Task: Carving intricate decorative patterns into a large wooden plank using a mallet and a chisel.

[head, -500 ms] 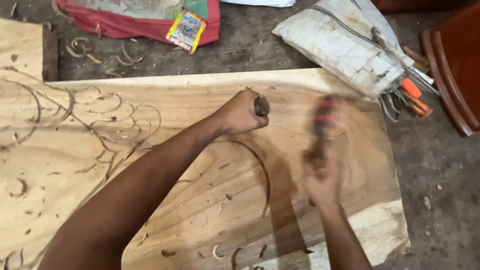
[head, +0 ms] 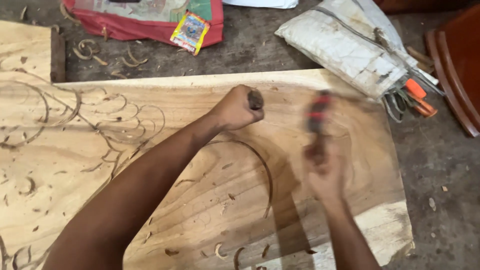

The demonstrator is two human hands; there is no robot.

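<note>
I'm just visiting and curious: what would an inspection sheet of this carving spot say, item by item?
Surface: a large pale wooden panel with curved scroll lines cut into it, lying on a grey floor.
Job's things: a dark-handled tool, mostly hidden in the fist; a blurred red-and-dark tool.
Clutter: curled wood shavings on the panel and floor.
Hands: left hand, fingers closed round the dark-handled tool; right hand grips the blurred tool, raised above the panel.
Cables: nothing seen.
Surroundings: a white sack, orange-handled tools beside it, a red bag with a small colourful packet, reddish wooden furniture.
</note>
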